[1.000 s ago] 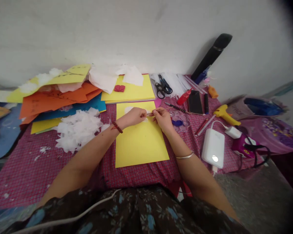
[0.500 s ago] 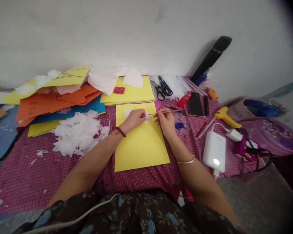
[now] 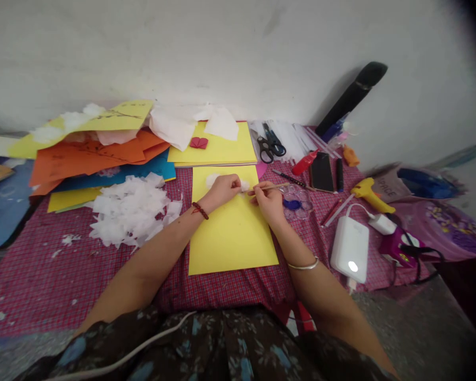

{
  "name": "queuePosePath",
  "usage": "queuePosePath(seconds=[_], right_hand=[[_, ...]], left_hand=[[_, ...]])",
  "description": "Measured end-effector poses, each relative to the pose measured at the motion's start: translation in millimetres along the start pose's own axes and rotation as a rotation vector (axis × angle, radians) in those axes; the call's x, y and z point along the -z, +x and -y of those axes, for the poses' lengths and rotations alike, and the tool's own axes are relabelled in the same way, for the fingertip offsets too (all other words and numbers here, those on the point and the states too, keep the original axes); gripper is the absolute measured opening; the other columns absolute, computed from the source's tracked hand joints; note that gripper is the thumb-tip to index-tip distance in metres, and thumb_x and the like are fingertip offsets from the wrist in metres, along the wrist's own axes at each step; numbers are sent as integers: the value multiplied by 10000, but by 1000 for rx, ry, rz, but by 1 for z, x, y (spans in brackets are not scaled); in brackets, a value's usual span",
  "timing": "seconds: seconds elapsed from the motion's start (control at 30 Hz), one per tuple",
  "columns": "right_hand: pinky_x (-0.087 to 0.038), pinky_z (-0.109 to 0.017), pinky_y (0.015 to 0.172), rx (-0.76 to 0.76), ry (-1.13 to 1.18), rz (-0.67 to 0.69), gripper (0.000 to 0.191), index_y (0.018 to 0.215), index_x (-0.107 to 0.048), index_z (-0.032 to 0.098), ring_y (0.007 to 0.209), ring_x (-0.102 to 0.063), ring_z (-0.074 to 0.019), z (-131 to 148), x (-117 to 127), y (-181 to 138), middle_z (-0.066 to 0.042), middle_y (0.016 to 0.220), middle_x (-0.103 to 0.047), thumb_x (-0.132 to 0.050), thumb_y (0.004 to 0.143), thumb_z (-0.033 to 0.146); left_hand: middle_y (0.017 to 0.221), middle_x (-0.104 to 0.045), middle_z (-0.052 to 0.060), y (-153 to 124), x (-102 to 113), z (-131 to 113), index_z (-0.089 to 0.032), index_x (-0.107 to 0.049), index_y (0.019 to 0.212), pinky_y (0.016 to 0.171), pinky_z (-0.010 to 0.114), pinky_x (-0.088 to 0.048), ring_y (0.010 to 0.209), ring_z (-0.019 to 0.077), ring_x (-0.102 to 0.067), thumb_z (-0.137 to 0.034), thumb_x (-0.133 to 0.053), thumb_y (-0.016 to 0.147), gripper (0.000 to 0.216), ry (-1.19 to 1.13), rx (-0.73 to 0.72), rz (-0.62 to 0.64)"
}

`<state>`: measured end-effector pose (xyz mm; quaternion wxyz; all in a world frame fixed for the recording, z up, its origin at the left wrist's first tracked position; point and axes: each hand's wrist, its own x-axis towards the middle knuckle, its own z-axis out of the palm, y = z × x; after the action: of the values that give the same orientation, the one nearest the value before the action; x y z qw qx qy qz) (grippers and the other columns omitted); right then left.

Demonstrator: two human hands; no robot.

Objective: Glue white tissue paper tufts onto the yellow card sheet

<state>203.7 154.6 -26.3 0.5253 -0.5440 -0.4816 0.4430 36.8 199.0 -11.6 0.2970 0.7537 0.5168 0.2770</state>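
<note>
A yellow sheet of paper (image 3: 234,238) lies in front of me, with a white tuft (image 3: 212,180) near its top. My left hand (image 3: 224,191) rests over the upper part of the sheet, fingers pinched together; what they grip, if anything, is too small to make out. More white material (image 3: 245,186) shows right beside those fingertips. My right hand (image 3: 268,201) is closed around a thin wooden stick (image 3: 276,186), whose left end points at the white material. A pile of torn white paper pieces (image 3: 130,211) lies left of the sheet.
Scissors (image 3: 272,144), a red glue bottle (image 3: 304,162), a phone (image 3: 321,172) and a clear palette with blue in it (image 3: 301,206) lie right. Beyond are a yellow glue gun (image 3: 371,194) and a white power bank (image 3: 351,246). Coloured sheets (image 3: 99,159) are stacked left; a wall stands behind.
The camera view has shifted slightly. The stick in my right hand has turned a little and shows more clearly. Both hands stay close together over the top of the sheet.
</note>
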Motion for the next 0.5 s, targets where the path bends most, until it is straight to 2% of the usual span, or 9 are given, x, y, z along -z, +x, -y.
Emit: queuePosePath(seconds=[0.2, 0.5], right_hand=[[-561, -290, 557, 37, 11, -16, 234, 839, -554, 226, 582, -674, -163, -3, -1, -3, -13, 729, -702, -642, 774, 433], [-592, -311, 602, -23, 60, -55, 231, 831, -554, 221, 605, -705, -175, -5, -1, -1, -12, 711, -710, -653, 759, 418]], left_hand=[[753, -606, 16, -2, -1, 6, -169, -588, 728, 622, 255, -399, 697, 147, -547, -118, -568, 756, 61, -1, -27, -40], [783, -551, 14, -2, -3, 7, -164, -592, 751, 654, 270, -417, 674, 135, -524, -83, -604, 738, 83, 26, -49, -16]])
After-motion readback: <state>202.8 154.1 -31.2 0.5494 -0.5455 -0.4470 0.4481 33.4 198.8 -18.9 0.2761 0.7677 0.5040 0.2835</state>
